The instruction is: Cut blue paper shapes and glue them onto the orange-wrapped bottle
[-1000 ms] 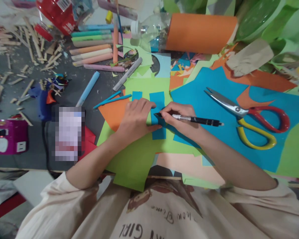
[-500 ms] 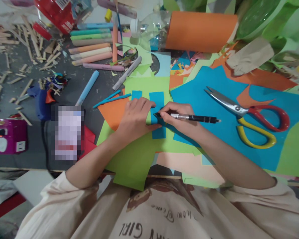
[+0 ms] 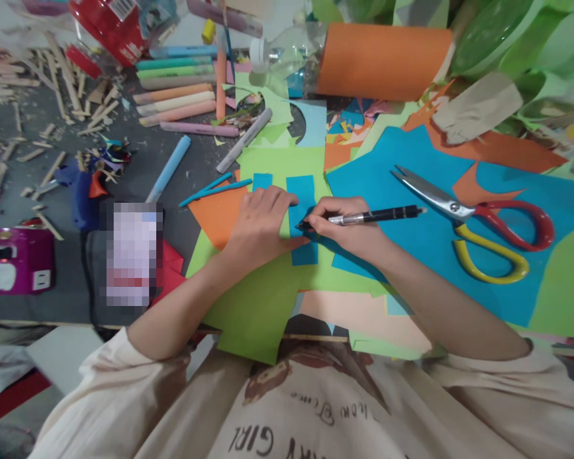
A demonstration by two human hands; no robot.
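Observation:
A small blue paper strip [image 3: 304, 254] lies on a green sheet [image 3: 258, 319]. My left hand [image 3: 260, 223] rests flat over its left edge, fingers stretched out and thumb across the strip. A second blue piece [image 3: 262, 182] pokes out beyond those fingers. Pinched in my right hand [image 3: 341, 220] is a black and silver pen [image 3: 392, 213], its tip at the middle of the strip. To the right, scissors [image 3: 455, 207] with one red and one yellow handle lie open on a large blue sheet [image 3: 373, 166].
Several marker pens [image 3: 176, 95] lie at the back, beside a clear bottle [image 3: 291, 51] wrapped in orange paper [image 3: 387, 60]. On the left are a blue glue gun [image 3: 79, 197], a purple box [image 3: 21, 261], a blurred-out phone [image 3: 134, 255] and scattered wooden sticks [image 3: 67, 76].
The pen's back end has tilted up and away, and its tip has moved slightly down the strip, toward me. My left hand stays in the same place.

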